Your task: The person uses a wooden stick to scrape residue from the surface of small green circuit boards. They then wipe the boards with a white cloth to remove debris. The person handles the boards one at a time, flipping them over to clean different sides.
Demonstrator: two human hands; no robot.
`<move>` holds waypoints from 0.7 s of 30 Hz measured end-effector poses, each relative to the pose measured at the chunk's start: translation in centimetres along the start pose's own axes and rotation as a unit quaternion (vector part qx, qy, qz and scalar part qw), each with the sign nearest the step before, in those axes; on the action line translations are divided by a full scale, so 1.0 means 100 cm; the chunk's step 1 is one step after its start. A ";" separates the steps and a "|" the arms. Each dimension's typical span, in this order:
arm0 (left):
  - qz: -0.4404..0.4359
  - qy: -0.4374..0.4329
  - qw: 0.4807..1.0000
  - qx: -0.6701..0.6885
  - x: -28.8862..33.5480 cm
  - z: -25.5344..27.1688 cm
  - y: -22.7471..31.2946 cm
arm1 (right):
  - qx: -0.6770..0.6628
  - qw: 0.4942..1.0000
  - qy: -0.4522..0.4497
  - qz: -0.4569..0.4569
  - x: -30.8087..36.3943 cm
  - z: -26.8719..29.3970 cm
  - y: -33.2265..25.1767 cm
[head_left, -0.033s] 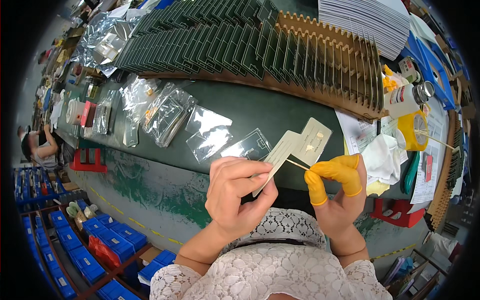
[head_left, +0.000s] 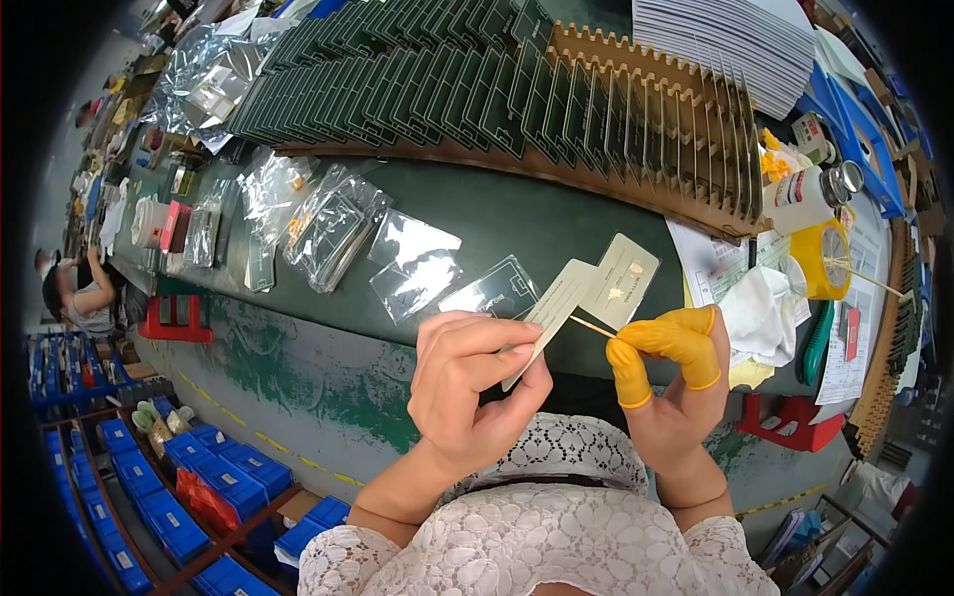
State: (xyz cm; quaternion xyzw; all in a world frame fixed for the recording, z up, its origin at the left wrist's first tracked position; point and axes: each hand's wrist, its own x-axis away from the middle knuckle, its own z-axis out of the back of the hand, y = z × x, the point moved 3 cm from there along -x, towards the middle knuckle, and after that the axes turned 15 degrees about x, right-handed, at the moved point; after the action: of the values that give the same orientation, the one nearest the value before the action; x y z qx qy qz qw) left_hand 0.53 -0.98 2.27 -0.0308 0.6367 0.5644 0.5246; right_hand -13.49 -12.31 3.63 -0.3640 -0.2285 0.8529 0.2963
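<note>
My left hand (head_left: 459,392) pinches a thin, pale, cream-coloured card (head_left: 556,308) with fine print, tilted above the table's near edge. My right hand (head_left: 681,392) wears yellow finger cots on thumb and forefinger, which close on a thin wooden stick (head_left: 593,327). The stick's free end points at the card's edge; I cannot tell whether they touch. Just beyond, a second pale card (head_left: 624,283) with small gold marks lies on the green tabletop (head_left: 427,184). Left of it are a clear-bagged board (head_left: 502,286) and shiny clear bags (head_left: 417,253).
A notched brown rack (head_left: 711,221) full of upright dark green boards (head_left: 427,94) spans the far side. To the right stand a white bottle (head_left: 803,194), yellow tape roll (head_left: 823,256), white cloth (head_left: 760,308) and green-handled tool (head_left: 819,343). Bagged boards (head_left: 333,223) lie left.
</note>
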 end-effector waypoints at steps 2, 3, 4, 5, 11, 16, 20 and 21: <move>-0.001 -0.001 1.000 -0.002 0.000 0.000 0.000 | 0.003 1.000 -0.009 0.014 0.000 0.001 -0.001; -0.002 -0.002 1.000 -0.004 0.001 0.000 0.000 | 0.005 1.000 -0.013 0.020 0.000 0.002 -0.001; -0.001 -0.002 1.000 -0.003 0.001 0.000 0.000 | 0.003 1.000 -0.016 0.021 0.000 0.001 -0.002; -0.001 -0.002 1.000 -0.002 0.001 0.000 -0.001 | 0.001 1.000 -0.019 0.021 0.000 0.001 -0.003; 0.004 -0.011 1.000 0.002 0.000 0.000 0.001 | 0.003 1.000 -0.004 -0.002 -0.002 0.001 0.000; 0.005 -0.018 1.000 0.008 0.000 -0.001 0.001 | 0.011 1.000 -0.011 0.002 -0.002 0.003 0.000; 0.008 -0.020 1.000 0.011 0.000 0.000 0.001 | 0.017 1.000 0.003 0.001 -0.004 0.003 0.002; 0.009 -0.020 1.000 0.011 0.000 0.000 0.001 | 0.016 1.000 0.010 0.000 -0.005 0.003 0.002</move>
State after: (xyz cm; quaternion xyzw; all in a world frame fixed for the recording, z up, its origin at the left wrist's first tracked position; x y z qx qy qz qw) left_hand 0.44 -0.96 2.39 -0.0075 0.6325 0.5625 0.5324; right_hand -13.50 -12.88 3.95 -0.3676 -0.2124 0.8527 0.3045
